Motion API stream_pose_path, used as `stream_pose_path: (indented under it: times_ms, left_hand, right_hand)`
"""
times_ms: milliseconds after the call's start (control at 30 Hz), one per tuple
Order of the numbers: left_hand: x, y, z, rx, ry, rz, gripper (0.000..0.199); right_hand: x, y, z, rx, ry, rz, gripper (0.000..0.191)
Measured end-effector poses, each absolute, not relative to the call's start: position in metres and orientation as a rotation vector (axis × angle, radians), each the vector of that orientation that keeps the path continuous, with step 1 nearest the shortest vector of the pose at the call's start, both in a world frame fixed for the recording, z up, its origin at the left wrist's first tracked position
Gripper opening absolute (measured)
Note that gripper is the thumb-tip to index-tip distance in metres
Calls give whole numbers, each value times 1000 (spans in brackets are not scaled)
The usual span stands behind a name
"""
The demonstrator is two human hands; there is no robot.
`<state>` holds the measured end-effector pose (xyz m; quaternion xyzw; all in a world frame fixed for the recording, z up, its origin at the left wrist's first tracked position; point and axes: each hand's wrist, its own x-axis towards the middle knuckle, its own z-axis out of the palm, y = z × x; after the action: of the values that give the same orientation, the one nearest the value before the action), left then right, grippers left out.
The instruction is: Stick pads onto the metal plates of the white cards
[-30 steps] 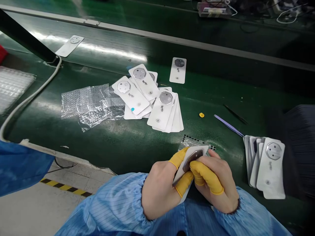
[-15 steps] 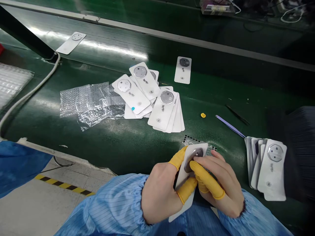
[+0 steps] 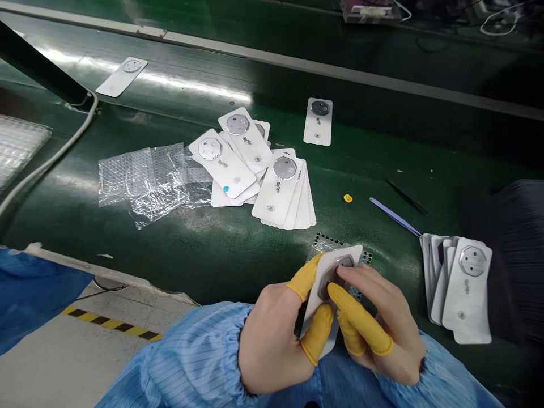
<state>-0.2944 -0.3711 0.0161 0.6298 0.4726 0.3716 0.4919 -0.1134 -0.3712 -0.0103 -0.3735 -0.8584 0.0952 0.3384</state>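
Note:
A white panel [image 3: 312, 309] with a grey octagonal camera plate is tilted up close to my body. My left hand [image 3: 283, 334] grips it by its left edge, with yellow cots on the thumb and finger. My right hand [image 3: 378, 323] is at the panel's right side, its fingertips pressed on the octagonal plate; yellow cots cover the thumb and a finger. Whether those fingertips hold a small part is hidden. Behind the panel lies a clear sheet [image 3: 327, 243] with rows of black dots, partly covered by my hands.
Piled white panels [image 3: 272, 195] lie mid-table, beside clear bubble bags [image 3: 159, 173]. More panels [image 3: 467, 294] are stacked at right, near purple tweezers [image 3: 395, 216], dark tweezers [image 3: 407, 196] and a yellow cot [image 3: 348, 198]. A black post [image 3: 42, 68] stands left, by a cable [image 3: 63, 150].
The held panel has tipped a little and its lower end has moved up. My right fingers have shifted slightly over the plate, and my left thumb has moved left. The view has shifted slightly.

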Motion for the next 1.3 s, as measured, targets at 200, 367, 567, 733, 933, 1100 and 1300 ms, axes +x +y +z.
stream_pose_path:
  times_ms: [200, 367, 567, 733, 933, 1100, 1300]
  left_hand:
    - [-293, -371, 14, 1583, 1203, 851, 28]
    - [-292, -376, 3, 1513, 1270, 827, 10]
    - [-290, -373, -14, 1242, 1248, 882, 16]
    - [-287, -361, -14, 800, 920, 983, 56]
    - [-286, -359, -10, 833, 882, 988, 38]
    - [-288, -357, -6, 922, 894, 1007, 16]
    - [-290, -354, -7, 1085, 1004, 1087, 20]
  right_hand:
    - [-117, -366, -8, -951, -2233, 193, 30]
    - [-121, -366, -17, -932, -2337, 194, 37]
    - [-118, -362, -27, -925, -2374, 411, 51]
    - [-119, -358, -28, -1110, -1810, 902, 49]
    - [-133, -356, -30, -1125, -1223, 1050, 48]
    - [-132, -363, -24, -1102, -1190, 976, 46]
    - [-131, -369, -20, -1128, -1207, 1010, 48]
